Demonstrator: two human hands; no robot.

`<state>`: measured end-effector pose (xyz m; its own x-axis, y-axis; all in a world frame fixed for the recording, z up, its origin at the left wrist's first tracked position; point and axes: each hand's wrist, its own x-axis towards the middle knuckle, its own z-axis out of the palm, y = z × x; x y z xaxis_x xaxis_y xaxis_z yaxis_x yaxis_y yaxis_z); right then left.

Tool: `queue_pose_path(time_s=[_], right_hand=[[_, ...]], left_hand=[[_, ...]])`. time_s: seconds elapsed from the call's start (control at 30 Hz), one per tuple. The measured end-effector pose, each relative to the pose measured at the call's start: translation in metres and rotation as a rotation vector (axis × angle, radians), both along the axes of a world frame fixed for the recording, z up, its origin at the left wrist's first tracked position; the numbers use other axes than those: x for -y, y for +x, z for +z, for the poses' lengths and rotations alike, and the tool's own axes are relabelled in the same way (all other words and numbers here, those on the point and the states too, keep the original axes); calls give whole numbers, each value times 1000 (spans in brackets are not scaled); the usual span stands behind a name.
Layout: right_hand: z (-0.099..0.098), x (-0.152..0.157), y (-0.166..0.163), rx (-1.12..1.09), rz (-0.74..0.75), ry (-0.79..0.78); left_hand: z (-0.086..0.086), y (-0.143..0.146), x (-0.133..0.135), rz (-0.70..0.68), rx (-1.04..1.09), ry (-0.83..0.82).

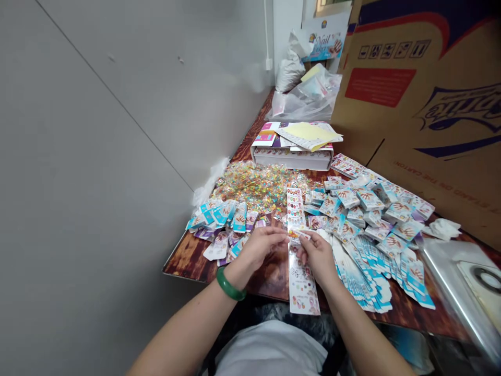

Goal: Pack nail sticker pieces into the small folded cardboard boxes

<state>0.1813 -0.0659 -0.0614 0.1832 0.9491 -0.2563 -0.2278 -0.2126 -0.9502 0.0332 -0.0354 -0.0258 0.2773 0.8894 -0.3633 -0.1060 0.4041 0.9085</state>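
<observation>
My right hand (316,255) pinches a small white piece with orange and yellow marks (299,235). My left hand (264,243), with a green bangle on the wrist, has its fingers closed at that piece's left end; what sits between its fingertips is too small to make out. Under both hands lies a long strip of printed nail stickers (303,290), reaching past the table's front edge. Beyond the hands spreads a heap of small clear packets with bright coloured bits (254,183).
Folded blue and purple cards (219,245) lie at left. On the right are a pile of small boxes (370,201) and fanned blue-white cards (362,271). A white box (291,159), a large carton (391,120) and a silver device (465,277) bound the table (183,261); a wall stands left.
</observation>
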Motion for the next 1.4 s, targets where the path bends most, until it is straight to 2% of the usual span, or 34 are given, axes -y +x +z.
queue_pose_path(time_s=[0.1,0.27,0.47,0.6,0.7,0.77,0.83,0.9,1.0,1.1,1.17,1.23,1.33,1.4], right_hand=[[2,-4,-13,-21,27,2],[9,-1,-20,-19,23,34],[12,6,-17,-61,50,47],[13,8,-18,-30,63,87],[14,9,-16,0,46,95],[13,9,-11,3,47,94],[12,9,-6,20,35,78],[11,8,-3,43,24,59],[9,8,-1,74,31,52],[9,9,-1,79,51,60],[10,11,0,46,44,65],[13,13,0,-27,35,70],[19,14,-1,-144,35,88],[22,14,-2,-172,27,99]], left_hand=[[-2,8,10,44,42,-72],[-10,15,12,55,33,1],[-18,18,13,100,-122,71],[-22,16,16,59,-250,170],[-16,3,22,-94,-504,360],[-9,-11,27,-170,-825,566],[-4,-27,31,-148,-1211,726],[-4,-40,32,-112,-1522,764],[-11,-50,30,-162,-1682,738],[-13,-52,25,-149,-1563,747],[-9,-52,22,-71,-1306,728],[-1,-49,18,7,-877,608],[11,-43,17,45,-169,277],[15,-36,19,37,143,119]])
